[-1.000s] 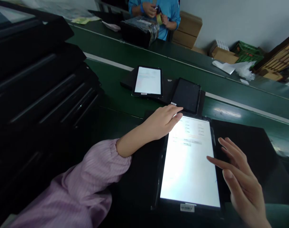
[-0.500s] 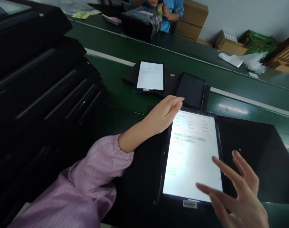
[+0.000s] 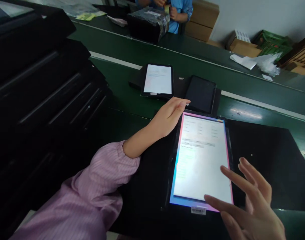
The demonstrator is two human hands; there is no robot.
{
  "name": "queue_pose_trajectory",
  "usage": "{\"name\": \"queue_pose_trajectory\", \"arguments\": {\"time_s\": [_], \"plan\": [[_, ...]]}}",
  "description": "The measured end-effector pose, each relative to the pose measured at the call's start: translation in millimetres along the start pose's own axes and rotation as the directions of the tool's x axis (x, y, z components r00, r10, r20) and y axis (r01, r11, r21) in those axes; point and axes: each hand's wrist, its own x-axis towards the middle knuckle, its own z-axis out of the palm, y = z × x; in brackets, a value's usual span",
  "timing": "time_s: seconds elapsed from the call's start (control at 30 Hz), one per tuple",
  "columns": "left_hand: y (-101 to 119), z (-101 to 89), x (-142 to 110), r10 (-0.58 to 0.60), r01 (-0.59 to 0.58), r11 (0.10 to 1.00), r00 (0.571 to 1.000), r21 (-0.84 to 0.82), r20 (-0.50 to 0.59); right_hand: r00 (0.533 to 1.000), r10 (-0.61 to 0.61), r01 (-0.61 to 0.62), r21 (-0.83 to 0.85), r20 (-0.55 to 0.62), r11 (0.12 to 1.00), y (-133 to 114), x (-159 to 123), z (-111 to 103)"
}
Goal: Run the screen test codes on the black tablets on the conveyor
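A large tablet (image 3: pixel 200 160) lies flat on a black mat (image 3: pixel 265 156), its lit screen showing a form with a pink and blue coloured border. My left hand (image 3: pixel 167 115) rests beside the tablet's top left corner, holding nothing, with its fingertips near a dark-screened tablet (image 3: pixel 201 94). My right hand (image 3: pixel 247 203) hovers at the lower right of the large screen, fingers spread and holding nothing. Its fingertips cover part of the screen. Beyond my left hand, a smaller lit tablet (image 3: pixel 157 79) lies on the green conveyor belt (image 3: pixel 192 63).
A tall stack of black flat cases (image 3: pixel 42 70) fills the left side. Across the belt, a person in a blue shirt (image 3: pixel 179 16) handles tape beside a wrapped black package (image 3: pixel 147 25). Cardboard boxes (image 3: pixel 202 25) and crumpled white plastic (image 3: pixel 267 65) lie at the back.
The large screen has gained a pink and blue border and shows more text. My right hand has moved down toward the tablet's lower right, its fingers more curled. My left hand has barely moved.
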Motion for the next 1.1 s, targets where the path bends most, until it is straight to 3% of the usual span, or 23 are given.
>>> {"name": "queue_pose_trajectory", "arguments": {"time_s": [0.2,0.4,0.53,0.67,0.8,0.97,1.1], "plan": [[0.1,-0.6,-0.7,-0.010,0.010,1.000,1.000,-0.007,0.008,0.999,-0.019,0.022,-0.088,0.036,0.996,-7.4,13.0,4.1],[1.3,1.0,-1.2,-0.014,0.014,1.000,1.000,-0.004,0.025,0.980,-0.177,0.182,-0.055,0.085,0.982,-3.7,6.1,1.3],[0.6,-4.1,2.6,-0.047,0.048,0.998,0.998,-0.033,0.045,0.996,-0.069,0.075,-0.093,0.062,0.993,3.5,3.6,1.6],[-8.1,-23.2,10.6,-0.128,0.147,0.963,0.987,-0.227,0.093,1.000,-0.006,0.008,-0.093,0.025,0.996,7.5,7.4,2.3],[-21.4,-39.6,14.6,-0.170,0.151,0.929,0.985,-0.338,-0.026,1.000,0.003,-0.003,-0.052,-0.006,0.999,1.4,8.2,2.1],[-35.2,-35.2,18.2,-0.260,0.204,0.897,0.961,-0.393,-0.097,0.993,0.104,-0.104,0.023,-0.047,0.994,-11.7,15.1,2.9],[-37.0,-28.3,19.7,-0.246,0.205,0.889,0.968,-0.410,-0.049,0.999,0.040,-0.040,-0.008,-0.021,0.999,-12.8,24.6,5.9]]}}
